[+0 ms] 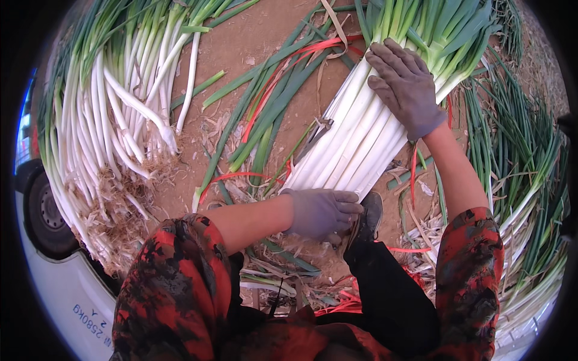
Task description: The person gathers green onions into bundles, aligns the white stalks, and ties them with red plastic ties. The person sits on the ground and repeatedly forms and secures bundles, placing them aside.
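A bundle of long green onions (347, 149) with clean white stems lies slantwise in front of me, its green leaves at the top. My left hand (321, 214), in a grey glove, lies across the lower ends of the stems, its fingers pointing right. My right hand (404, 85), gloved too, rests flat on the bundle where white turns to green, with its fingers stretched out. Under the bundle's left side part of a metal piece (316, 135) shows. Whether the left fingers grip the stem ends is hard to tell.
Untrimmed green onions (131, 113) with roots lie at the left, more (519, 158) at the right. Loose green leaves (271, 104) and red plastic ties (266, 90) lie on the bare soil. A white vehicle (67, 289) with a wheel (49, 210) stands at lower left. My shoe (371, 214) is beside the stem ends.
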Motion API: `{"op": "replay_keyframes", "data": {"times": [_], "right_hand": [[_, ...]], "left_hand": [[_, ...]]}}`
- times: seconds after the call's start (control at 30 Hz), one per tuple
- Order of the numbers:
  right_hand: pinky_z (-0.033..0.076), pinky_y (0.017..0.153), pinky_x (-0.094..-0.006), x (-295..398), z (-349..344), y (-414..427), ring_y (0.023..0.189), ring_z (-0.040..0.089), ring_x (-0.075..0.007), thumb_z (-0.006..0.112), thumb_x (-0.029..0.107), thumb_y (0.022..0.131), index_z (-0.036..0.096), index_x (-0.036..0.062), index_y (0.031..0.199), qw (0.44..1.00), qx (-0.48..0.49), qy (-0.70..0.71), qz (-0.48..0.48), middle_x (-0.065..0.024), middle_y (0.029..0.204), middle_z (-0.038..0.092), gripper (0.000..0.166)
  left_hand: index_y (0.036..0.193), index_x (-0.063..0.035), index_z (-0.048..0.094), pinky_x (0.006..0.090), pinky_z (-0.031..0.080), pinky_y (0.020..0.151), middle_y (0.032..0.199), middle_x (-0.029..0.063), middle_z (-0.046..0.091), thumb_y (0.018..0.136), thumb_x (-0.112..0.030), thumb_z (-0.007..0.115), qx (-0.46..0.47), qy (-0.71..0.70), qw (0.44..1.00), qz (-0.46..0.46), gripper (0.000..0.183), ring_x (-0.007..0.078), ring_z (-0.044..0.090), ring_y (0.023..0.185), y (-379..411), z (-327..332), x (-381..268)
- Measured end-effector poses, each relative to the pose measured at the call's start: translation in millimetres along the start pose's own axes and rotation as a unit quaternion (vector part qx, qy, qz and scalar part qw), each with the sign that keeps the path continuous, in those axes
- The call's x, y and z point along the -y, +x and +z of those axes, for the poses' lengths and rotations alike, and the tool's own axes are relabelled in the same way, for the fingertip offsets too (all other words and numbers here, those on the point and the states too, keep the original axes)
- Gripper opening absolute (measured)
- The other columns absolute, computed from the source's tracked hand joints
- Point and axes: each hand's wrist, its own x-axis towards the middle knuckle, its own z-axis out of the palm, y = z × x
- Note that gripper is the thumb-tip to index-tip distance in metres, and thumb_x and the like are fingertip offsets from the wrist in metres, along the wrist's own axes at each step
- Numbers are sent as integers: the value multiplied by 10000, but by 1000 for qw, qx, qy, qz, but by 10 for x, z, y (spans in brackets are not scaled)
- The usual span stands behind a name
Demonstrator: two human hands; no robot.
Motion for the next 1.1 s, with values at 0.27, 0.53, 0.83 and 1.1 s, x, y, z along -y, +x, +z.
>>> {"op": "replay_keyframes", "data": {"times": [0.27, 0.53, 0.83, 1.1], "right_hand": [[441, 1023, -440, 11, 46, 98, 1330, 536, -274, 742, 289, 887, 680, 116, 1183, 999, -22, 6, 33, -12, 1338, 627, 349], [397, 1066, -478, 147, 19, 124, 1378, 479, -331, 718, 259, 896, 642, 79, 1249, 999, 27, 0, 40, -88, 1393, 585, 404], [359, 1119, -501, 161, -63, 111, 1397, 451, -374, 646, 204, 905, 628, 51, 1218, 996, 71, -23, 51, -124, 1425, 557, 349], [333, 1140, -523, 268, -62, 197, 1403, 427, -416, 591, 218, 915, 600, 30, 1257, 992, 105, -5, 69, -160, 1415, 552, 389]], "left_hand": [[1202, -35, 704, 495, 243, 1259, 1416, 119, 625, 934, -560, 605, 2, -18, 998, 57, 597, 294, 395, 1489, -67, 27, 183], [1165, -25, 712, 512, 287, 1225, 1350, 126, 657, 919, -579, 623, 29, -21, 998, 42, 613, 316, 438, 1453, -24, 18, 38], [1342, -60, 571, 476, 445, 1089, 1368, 141, 571, 840, -349, 798, -397, 252, 804, -364, 622, 358, 519, 1313, -1453, -1446, 224], [1513, 25, 366, 529, 254, 1234, 1538, 260, 385, 786, -348, 859, -543, 337, 342, -689, 955, 474, 277, 1476, -3614, -1952, 318]]}}
